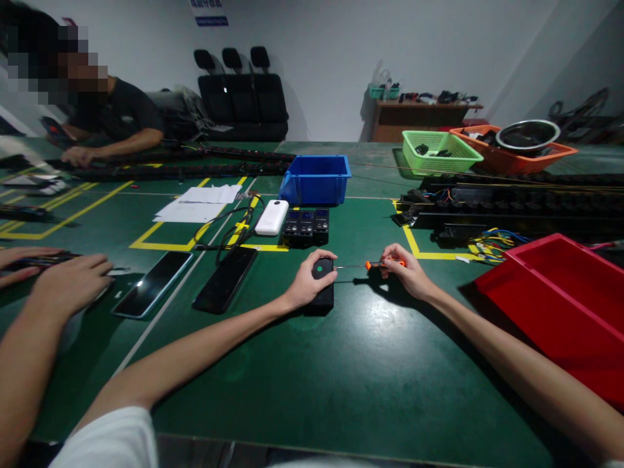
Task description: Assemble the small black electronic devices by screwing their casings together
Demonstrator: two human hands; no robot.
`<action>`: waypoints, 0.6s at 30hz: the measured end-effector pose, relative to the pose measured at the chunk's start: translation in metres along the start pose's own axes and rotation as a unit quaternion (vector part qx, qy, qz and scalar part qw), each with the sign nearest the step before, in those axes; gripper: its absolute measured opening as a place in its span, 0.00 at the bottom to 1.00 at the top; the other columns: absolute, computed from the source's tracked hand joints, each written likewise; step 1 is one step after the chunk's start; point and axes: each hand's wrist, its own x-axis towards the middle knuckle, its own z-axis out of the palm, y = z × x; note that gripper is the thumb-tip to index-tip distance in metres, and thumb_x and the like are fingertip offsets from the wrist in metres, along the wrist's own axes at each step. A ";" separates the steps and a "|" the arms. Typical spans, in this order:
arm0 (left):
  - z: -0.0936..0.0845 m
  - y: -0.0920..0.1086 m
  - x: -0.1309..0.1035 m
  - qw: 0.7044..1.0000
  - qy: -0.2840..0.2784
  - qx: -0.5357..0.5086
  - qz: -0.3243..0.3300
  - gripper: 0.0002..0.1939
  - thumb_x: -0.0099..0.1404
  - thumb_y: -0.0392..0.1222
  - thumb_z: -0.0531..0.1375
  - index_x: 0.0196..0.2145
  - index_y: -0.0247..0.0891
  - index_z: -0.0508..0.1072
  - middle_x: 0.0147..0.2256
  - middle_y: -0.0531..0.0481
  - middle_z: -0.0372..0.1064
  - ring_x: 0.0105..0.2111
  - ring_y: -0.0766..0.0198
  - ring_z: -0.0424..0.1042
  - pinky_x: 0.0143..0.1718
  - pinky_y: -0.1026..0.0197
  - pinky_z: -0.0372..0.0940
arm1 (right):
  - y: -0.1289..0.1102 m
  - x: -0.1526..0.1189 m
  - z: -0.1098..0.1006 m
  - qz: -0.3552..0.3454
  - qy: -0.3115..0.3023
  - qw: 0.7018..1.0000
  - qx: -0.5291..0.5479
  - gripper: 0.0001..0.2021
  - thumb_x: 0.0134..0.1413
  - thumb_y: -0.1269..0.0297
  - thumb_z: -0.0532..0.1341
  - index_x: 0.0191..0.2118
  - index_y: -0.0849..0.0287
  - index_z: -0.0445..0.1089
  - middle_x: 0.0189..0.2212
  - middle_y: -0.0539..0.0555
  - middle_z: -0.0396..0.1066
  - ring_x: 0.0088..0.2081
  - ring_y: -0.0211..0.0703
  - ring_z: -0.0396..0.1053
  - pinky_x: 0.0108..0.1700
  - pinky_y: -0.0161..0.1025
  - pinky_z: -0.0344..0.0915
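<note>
My left hand grips a small black box with a green dot on top, holding it down on the green table. My right hand holds a small screwdriver with an orange handle. Its thin metal shaft points left and its tip meets the box's right side. Both forearms reach in from the lower edge of the view.
Two dark phones, a white power bank and a black module lie beyond. A blue bin, a red tray, green and orange baskets stand around. A co-worker's hands rest at left; another person sits far left.
</note>
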 end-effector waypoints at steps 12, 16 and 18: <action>0.000 0.000 0.000 1.000 0.003 0.000 0.003 0.16 0.59 0.43 0.63 0.46 0.39 0.70 0.42 0.47 0.71 0.42 0.59 0.73 0.48 0.55 0.65 | 0.000 0.000 0.001 0.003 -0.004 1.000 0.004 0.12 0.57 0.55 0.63 0.35 0.55 0.62 0.24 0.46 0.66 0.25 0.36 0.64 0.29 0.35 0.61; -0.001 0.000 0.000 1.000 -0.001 0.005 0.006 0.16 0.60 0.43 0.63 0.46 0.39 0.69 0.42 0.47 0.71 0.42 0.59 0.73 0.48 0.55 0.65 | -0.002 0.000 0.001 0.006 -0.012 1.000 -0.003 0.12 0.58 0.54 0.62 0.35 0.55 0.61 0.23 0.46 0.66 0.25 0.36 0.63 0.29 0.35 0.60; 0.000 0.000 0.000 1.000 -0.001 0.004 0.006 0.16 0.60 0.43 0.63 0.46 0.39 0.69 0.42 0.47 0.71 0.42 0.59 0.73 0.48 0.55 0.65 | -0.002 0.000 0.002 0.007 -0.010 1.000 -0.007 0.13 0.58 0.53 0.62 0.35 0.55 0.60 0.23 0.46 0.66 0.24 0.36 0.64 0.28 0.34 0.60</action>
